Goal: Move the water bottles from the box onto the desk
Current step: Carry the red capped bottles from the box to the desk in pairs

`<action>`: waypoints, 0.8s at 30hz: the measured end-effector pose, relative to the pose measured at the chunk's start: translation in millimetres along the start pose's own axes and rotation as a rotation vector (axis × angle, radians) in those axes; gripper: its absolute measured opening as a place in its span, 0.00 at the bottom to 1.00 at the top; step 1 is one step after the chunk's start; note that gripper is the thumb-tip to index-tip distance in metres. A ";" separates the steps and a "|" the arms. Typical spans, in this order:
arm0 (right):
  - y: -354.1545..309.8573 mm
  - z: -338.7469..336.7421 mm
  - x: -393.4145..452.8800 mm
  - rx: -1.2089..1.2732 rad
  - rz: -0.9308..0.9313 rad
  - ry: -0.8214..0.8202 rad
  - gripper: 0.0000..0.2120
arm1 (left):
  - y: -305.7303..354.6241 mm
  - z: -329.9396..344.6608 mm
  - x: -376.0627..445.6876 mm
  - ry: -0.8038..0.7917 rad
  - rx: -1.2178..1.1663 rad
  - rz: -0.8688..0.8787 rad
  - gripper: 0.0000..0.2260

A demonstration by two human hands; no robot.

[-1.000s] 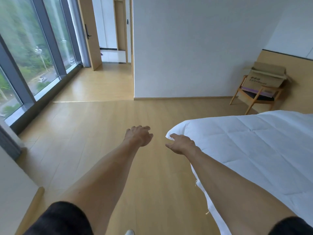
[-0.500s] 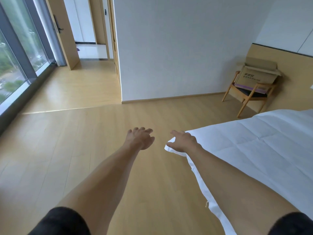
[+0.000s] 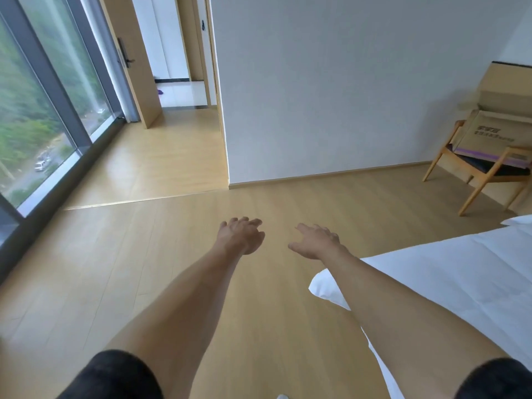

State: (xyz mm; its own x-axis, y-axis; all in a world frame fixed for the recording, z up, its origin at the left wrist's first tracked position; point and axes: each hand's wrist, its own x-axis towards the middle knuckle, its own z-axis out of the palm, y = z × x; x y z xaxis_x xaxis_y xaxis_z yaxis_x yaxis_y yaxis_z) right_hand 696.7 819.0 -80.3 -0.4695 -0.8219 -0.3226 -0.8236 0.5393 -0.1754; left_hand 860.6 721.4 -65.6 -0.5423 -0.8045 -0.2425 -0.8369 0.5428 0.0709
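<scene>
A brown cardboard box with open flaps sits on a wooden chair at the far right, against a wood-panelled wall. Its inside is hidden, and no water bottle shows. No desk is in view. Both my arms stretch forward over the wooden floor. My left hand hangs with loosely curled fingers and holds nothing. My right hand is spread, palm down, and holds nothing. Both hands are far from the box.
A bed with a white duvet fills the lower right. A white wall stands ahead, with a doorway and hall to its left. Tall windows run along the left side. Wooden floor lies between.
The view has moved forward and turned slightly left, so the bed corner now lies beside my right forearm and the chair with the box sits further right. Both hands stay empty.
</scene>
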 end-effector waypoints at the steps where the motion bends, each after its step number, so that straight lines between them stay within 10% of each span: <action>1: -1.2 -7.7 20.4 0.004 -0.006 -0.006 0.32 | -1.2 -8.7 19.8 -0.002 0.001 -0.016 0.23; 24: 94.9 -126.1 334.5 0.034 0.260 0.054 0.28 | 113.0 -85.5 422.6 0.006 0.088 0.295 0.23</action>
State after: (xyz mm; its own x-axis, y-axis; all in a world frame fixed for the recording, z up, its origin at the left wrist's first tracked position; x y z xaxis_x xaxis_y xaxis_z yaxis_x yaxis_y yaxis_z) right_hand 421.4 572.1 -87.6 -0.6813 -0.6627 -0.3109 -0.6619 0.7391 -0.1248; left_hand 530.4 422.1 -77.4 -0.7618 -0.6100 -0.2181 -0.6334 0.7720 0.0529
